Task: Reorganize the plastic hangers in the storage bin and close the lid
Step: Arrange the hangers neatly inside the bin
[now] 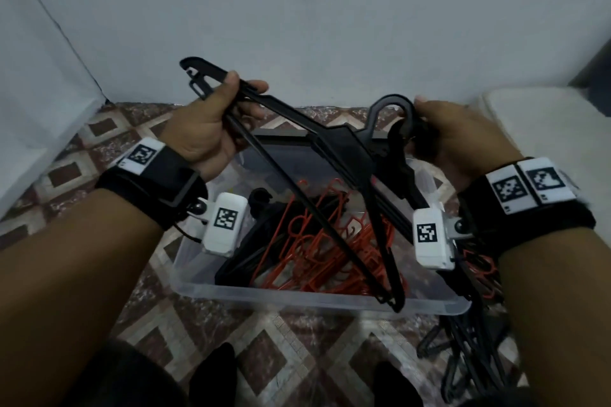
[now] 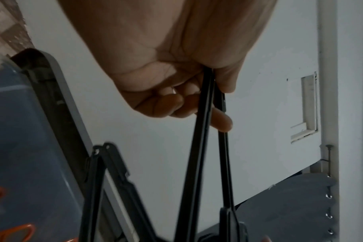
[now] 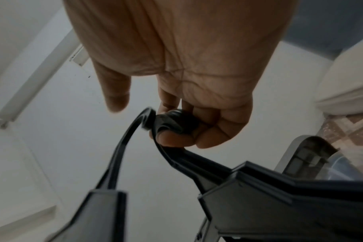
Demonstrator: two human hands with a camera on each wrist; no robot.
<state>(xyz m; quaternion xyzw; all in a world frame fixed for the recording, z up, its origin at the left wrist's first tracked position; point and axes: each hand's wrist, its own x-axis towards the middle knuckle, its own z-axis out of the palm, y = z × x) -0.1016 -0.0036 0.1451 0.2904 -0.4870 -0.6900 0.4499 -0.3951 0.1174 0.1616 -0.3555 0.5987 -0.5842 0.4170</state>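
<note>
A clear plastic storage bin (image 1: 297, 297) sits on the floor in the head view, holding a tangle of orange hangers (image 1: 330, 248) and some black ones. Its dark lid (image 1: 284, 155) stands up behind it. Above the bin I hold black hangers (image 1: 334, 142). My left hand (image 1: 218, 116) grips their shoulder end, the bars passing between fingers (image 2: 205, 106). My right hand (image 1: 453, 135) has its fingers curled round the hooks (image 3: 174, 124), thumb (image 3: 116, 96) held out apart.
More black and orange hangers (image 1: 472, 314) lie heaped on the patterned floor (image 1: 297, 357) at the bin's right. A white wall (image 1: 297, 10) rises behind. White furniture (image 1: 542, 119) stands at the right, a white panel (image 1: 33, 76) at the left.
</note>
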